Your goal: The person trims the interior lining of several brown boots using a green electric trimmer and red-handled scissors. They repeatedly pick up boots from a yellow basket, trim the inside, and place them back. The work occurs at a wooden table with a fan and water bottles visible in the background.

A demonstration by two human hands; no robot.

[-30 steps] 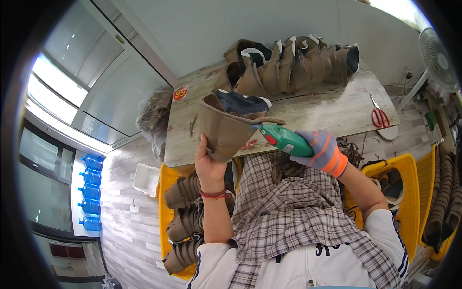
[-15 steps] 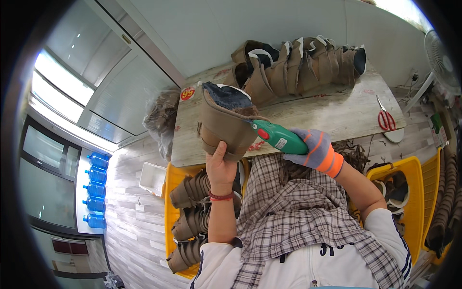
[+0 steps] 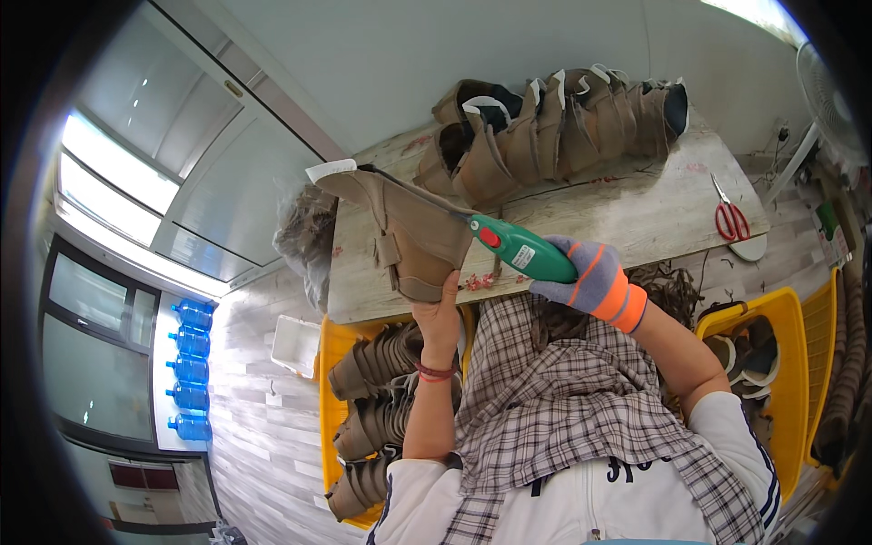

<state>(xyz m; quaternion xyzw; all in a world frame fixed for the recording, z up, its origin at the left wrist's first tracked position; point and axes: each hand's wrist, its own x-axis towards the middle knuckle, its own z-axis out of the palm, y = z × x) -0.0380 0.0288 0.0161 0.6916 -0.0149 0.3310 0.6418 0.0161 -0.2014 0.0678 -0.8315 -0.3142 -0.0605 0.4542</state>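
My bare left hand (image 3: pixel 438 320) grips the lower end of a brown shoe upper (image 3: pixel 418 238), thumb against its outer face. The upper is held up over the table's near edge, a pale-tipped flap pointing left. In its grey and orange glove, my right hand (image 3: pixel 592 280) is closed around a green handheld electric trimmer (image 3: pixel 527 252) with a red button. The trimmer's front end meets the upper's right-hand edge; its blade is too small to make out. Further back on the table (image 3: pixel 590 213) lies a row of nested brown uppers (image 3: pixel 554 136) with dark lining.
Red-handled scissors (image 3: pixel 729 220) lie at the table's right end. Yellow baskets, one at left (image 3: pixel 332 359) full of stacked uppers and one at right (image 3: pixel 792 350), flank my lap. A plastic bag (image 3: pixel 307 234) stands left of the table; a fan (image 3: pixel 825 100) is at far right.
My left hand has turned the upper: its dark-lined opening faced up before, and now the outer side shows with the flap swung left. The trimmer stays at its edge, shifted slightly left.
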